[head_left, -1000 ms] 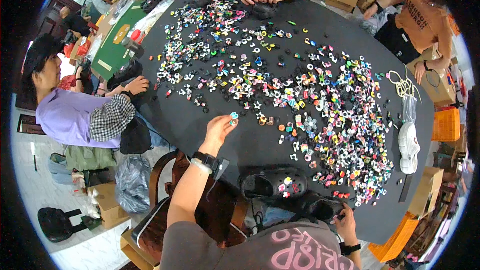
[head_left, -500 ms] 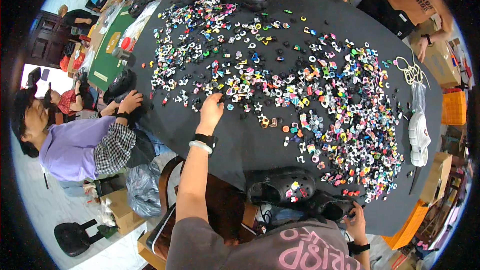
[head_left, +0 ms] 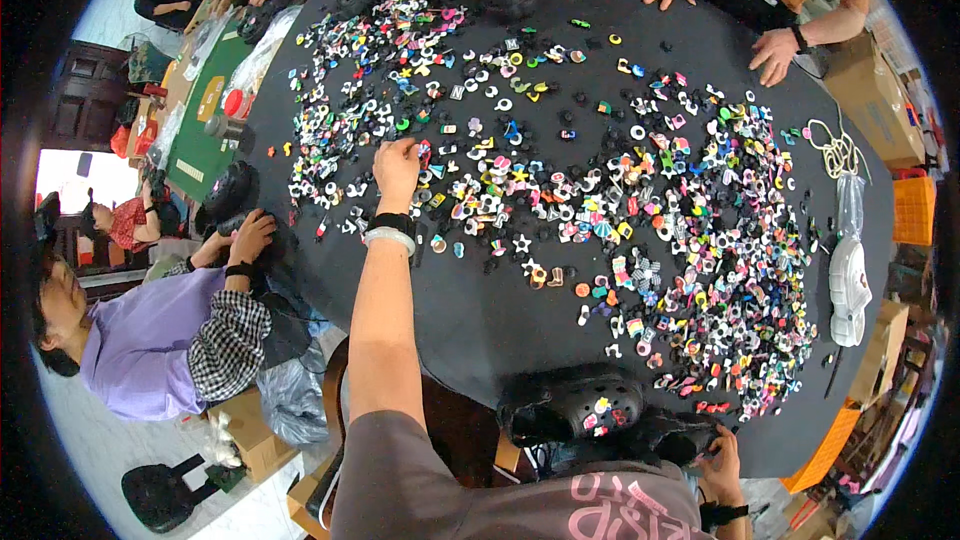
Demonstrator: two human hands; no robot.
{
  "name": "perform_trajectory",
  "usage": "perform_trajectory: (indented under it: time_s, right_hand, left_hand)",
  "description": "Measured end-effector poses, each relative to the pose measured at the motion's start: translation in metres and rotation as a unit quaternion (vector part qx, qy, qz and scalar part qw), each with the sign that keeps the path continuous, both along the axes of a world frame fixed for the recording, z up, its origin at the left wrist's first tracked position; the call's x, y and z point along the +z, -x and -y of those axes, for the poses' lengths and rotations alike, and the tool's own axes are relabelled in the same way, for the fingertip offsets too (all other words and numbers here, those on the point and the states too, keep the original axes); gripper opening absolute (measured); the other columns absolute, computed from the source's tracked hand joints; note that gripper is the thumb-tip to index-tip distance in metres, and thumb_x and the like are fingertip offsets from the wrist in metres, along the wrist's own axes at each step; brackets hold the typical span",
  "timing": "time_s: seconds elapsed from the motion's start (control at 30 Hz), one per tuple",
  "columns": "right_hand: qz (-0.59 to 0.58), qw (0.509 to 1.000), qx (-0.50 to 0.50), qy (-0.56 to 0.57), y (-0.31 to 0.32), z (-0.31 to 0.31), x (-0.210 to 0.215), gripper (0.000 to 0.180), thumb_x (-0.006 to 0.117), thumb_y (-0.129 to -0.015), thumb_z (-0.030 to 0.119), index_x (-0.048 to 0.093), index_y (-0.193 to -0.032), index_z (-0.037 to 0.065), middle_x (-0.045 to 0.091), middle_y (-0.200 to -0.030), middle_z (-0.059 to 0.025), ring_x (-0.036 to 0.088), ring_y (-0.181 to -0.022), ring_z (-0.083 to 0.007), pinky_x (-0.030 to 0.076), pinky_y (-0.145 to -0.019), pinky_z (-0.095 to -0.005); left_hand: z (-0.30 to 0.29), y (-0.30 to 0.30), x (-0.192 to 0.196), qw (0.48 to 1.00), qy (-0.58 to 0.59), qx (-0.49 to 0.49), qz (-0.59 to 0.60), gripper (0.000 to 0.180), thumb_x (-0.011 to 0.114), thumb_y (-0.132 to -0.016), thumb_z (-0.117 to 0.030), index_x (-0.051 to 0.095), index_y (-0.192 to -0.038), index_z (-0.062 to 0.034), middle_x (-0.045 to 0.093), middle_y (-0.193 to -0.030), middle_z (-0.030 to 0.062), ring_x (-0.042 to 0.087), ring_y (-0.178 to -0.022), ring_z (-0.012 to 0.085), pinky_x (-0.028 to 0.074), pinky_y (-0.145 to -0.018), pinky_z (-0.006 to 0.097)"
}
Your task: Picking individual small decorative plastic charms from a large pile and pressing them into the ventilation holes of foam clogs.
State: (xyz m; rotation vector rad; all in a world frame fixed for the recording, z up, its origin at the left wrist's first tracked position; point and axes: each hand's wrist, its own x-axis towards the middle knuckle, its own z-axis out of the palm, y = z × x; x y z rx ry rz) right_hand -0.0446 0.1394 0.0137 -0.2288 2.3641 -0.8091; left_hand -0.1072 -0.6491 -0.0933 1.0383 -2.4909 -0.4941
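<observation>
I am hovering my left hand (head_left: 397, 175) among charms (head_left: 572, 206), probably choosing; fingers (head_left: 401, 148) curled, whether pinching I cannot tell; next is needing careful grip

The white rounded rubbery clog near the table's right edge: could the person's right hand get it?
Probably yes, with a stretch: flat black tabletop beside the colourful little charms leads from the right hand to the white clog. But that hand is at a fuzzy black shoe.

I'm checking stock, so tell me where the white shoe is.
The white shoe lies near the black table's right edge in the head view, right of the small charms and below the coiled cream cord.
</observation>
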Motion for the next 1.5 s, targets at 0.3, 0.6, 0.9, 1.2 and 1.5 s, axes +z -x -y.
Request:
perform_trajectory:
  time_s: [0.3, 0.6, 0.9, 1.2, 1.5]
  right_hand:
    - [0.037, 0.998, 0.007, -0.054, 0.007, 0.018, 0.018, 0.038, 0.076, -0.063, 0.003, 0.049, -0.090, 0.005, 0.045, -0.132, -0.0158, 0.057, -0.103, -0.0268, 0.052, -0.065, -0.0289]
    - [-0.002, 0.998, 0.050, -0.024, 0.002, 0.003, 0.006, 0.067, 0.073, -0.060, -0.003, 0.048, -0.122, 0.002, 0.050, -0.117, -0.0112, 0.053, -0.077, -0.0152, 0.048, -0.060, -0.0231]
    - [-0.016, 0.999, 0.037, -0.030, -0.002, -0.001, 0.003, 0.038, 0.073, -0.060, 0.001, 0.051, -0.090, 0.005, 0.052, -0.123, -0.0155, 0.058, -0.090, -0.0224, 0.045, -0.063, -0.0285]
    - [-0.047, 0.997, 0.067, -0.014, 0.001, 0.001, 0.003, 0.045, 0.073, -0.059, -0.003, 0.049, -0.097, 0.003, 0.047, -0.128, -0.0177, 0.055, -0.072, -0.0183, 0.046, -0.060, -0.0242]
    - [-0.007, 0.999, 0.034, -0.035, -0.001, 0.002, 0.002, 0.067, 0.070, -0.061, -0.002, 0.047, -0.124, 0.000, 0.050, -0.112, -0.0108, 0.053, -0.081, -0.0147, 0.047, -0.058, -0.0221]
  left_hand:
    - [-0.015, 0.000, 0.034, 0.928, -0.310, 0.076, -0.190, 0.019, 0.072, -0.079, -0.016, 0.070, -0.087, 0.0006, 0.069, -0.083, 0.0073, 0.063, -0.070, 0.0157, 0.048, -0.063, 0.028]
    - [-0.097, -0.034, 0.138, 0.724, -0.568, 0.038, -0.390, 0.017, 0.064, -0.084, -0.003, 0.061, -0.098, 0.0070, 0.065, -0.089, 0.0147, 0.067, -0.082, 0.0268, 0.057, -0.072, 0.034]
    - [-0.134, -0.073, 0.131, 0.791, -0.557, 0.030, -0.253, 0.015, 0.065, -0.084, -0.010, 0.064, -0.092, 0.0032, 0.067, -0.085, 0.0116, 0.068, -0.076, 0.0208, 0.055, -0.066, 0.029]
    - [-0.092, -0.071, 0.029, 0.967, -0.217, -0.032, -0.132, 0.018, 0.067, -0.077, -0.010, 0.068, -0.091, 0.0007, 0.068, -0.082, 0.0111, 0.063, -0.070, 0.0174, 0.049, -0.066, 0.029]
    - [-0.034, -0.008, -0.006, 1.000, -0.024, 0.000, 0.002, 0.024, 0.069, -0.072, -0.006, 0.067, -0.095, 0.0002, 0.063, -0.090, 0.0142, 0.061, -0.083, 0.0297, 0.049, -0.075, 0.036]
